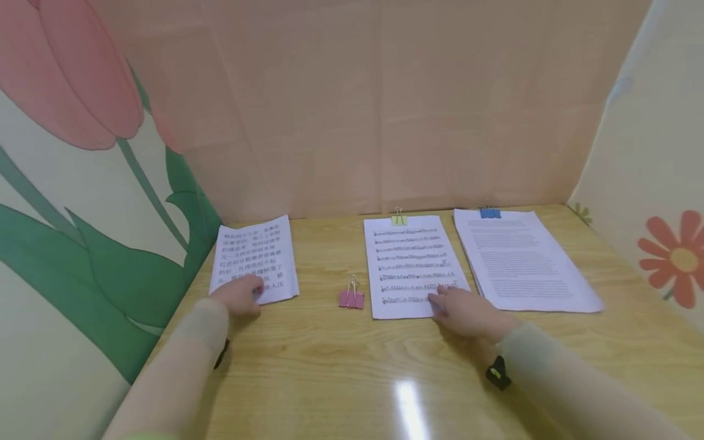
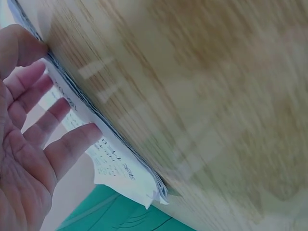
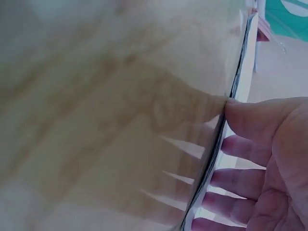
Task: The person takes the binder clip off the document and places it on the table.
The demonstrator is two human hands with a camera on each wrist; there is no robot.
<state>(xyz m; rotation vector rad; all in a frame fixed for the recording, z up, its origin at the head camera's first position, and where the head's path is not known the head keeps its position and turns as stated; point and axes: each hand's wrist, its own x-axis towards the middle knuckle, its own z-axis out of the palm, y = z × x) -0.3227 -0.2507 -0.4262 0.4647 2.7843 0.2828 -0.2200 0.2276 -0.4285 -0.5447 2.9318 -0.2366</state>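
Note:
At the left, a stack of paper with large printed characters lies on the table. My left hand rests at its lower edge. In the left wrist view the thumb touches the stack's side and the loosely bent fingers are over the top sheet. My right hand lies on the lower right corner of a sheet-music stack. Its fingers extend over the top and its thumb meets the edge. A yellow-green binder clip grips this stack's top. Between the two stacks stands a pink binder clip.
A third stack of printed text, with a blue binder clip at its top, lies right of the sheet music. The wooden table meets a pink back wall; flower-painted walls stand at both sides.

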